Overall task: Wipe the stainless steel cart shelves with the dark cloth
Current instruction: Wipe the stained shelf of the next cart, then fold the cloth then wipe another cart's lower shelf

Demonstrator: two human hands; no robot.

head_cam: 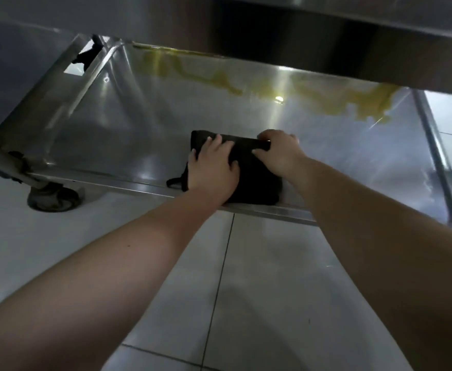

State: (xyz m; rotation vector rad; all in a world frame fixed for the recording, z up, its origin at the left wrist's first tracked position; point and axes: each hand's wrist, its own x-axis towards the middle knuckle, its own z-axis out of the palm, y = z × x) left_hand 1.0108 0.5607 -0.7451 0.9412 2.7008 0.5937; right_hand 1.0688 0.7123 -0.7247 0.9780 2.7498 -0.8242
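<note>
While left hand presses dark cloth flat-fingered on the shelf, right hand fingers grip its edge.

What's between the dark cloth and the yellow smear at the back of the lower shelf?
Only bare steel shelf with a light glare lies between the dark cloth and the yellow smear, per the head view.

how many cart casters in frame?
1: a caster under the lower shelf's near left corner, on the floor. Others may be hidden behind the shelf or out of frame.
</note>
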